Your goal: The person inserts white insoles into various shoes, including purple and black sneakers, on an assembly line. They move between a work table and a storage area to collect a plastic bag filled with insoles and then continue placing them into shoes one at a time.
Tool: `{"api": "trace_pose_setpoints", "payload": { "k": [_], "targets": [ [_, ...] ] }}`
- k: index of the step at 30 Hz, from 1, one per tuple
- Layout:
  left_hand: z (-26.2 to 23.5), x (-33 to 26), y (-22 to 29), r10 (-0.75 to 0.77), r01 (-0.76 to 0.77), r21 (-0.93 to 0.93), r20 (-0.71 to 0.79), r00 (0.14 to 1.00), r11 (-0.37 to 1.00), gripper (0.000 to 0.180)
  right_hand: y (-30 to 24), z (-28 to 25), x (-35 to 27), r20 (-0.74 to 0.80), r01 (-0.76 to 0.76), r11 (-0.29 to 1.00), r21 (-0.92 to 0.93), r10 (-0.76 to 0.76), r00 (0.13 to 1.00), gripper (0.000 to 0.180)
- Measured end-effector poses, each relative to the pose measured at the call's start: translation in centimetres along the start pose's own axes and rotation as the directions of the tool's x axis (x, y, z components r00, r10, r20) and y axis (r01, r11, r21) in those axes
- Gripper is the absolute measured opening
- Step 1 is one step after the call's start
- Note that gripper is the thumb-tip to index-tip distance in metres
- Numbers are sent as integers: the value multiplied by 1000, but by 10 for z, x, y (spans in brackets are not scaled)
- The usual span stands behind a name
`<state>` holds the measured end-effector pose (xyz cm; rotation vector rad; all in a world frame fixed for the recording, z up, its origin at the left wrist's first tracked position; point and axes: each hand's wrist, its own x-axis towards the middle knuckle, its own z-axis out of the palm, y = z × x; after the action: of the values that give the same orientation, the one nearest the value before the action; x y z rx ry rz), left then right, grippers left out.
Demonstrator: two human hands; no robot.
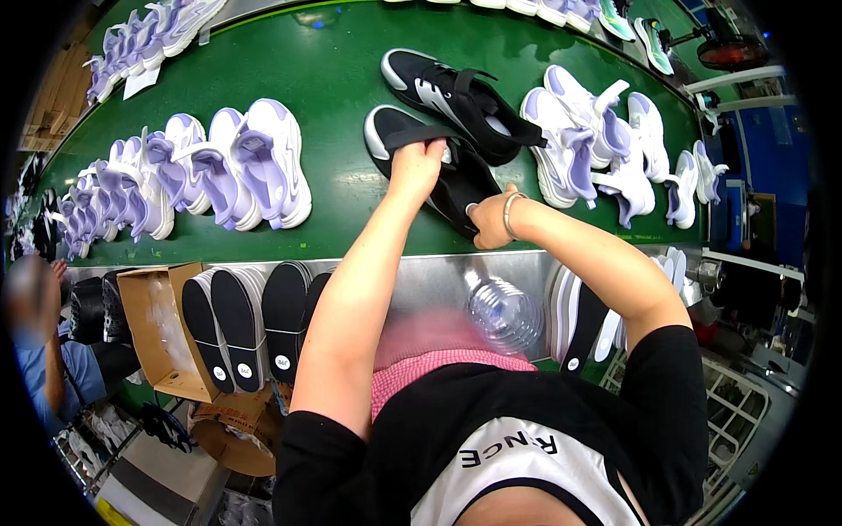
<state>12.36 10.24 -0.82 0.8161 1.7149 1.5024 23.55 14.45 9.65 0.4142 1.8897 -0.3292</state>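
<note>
Two black shoes lie on the green belt (333, 96) before me, and I have both hands on the nearer black shoe (452, 180), which rests on its side at the belt's near edge, just beside the second black shoe (456, 96). White and lilac shoes (237, 162) stand in rows to my left, and more of them are to my right (588, 145). Below the belt a rack holds black insoles (241, 324) upright, and a clear plastic bottle (504, 314) lies by my waist. My left hand (417, 167) pinches the strap (412, 136) near the toe; my right hand (491, 223) closes on the heel end. I judge the shoe light, its upper soft and yielding and its sole stiffer, so sole and heel give the firmest hold; the loose strap would slip.
</note>
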Motion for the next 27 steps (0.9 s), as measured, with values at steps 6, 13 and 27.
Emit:
{"api": "trace_pose_setpoints", "payload": {
  "k": [6, 13, 27],
  "targets": [
    [2, -8, 12, -32, 32, 21, 8, 999, 999, 25, 15, 21, 34, 49, -42, 999, 8, 41, 998, 47],
    [10, -32, 38, -55, 41, 315, 36, 998, 948, 33, 23, 38, 52, -491, 584, -237, 776, 353, 796, 18],
    [-32, -8, 37, 575, -314, 750, -106, 811, 583, 13, 48, 81, -62, -691, 706, -134, 695, 147, 708, 14]
  ]
}}
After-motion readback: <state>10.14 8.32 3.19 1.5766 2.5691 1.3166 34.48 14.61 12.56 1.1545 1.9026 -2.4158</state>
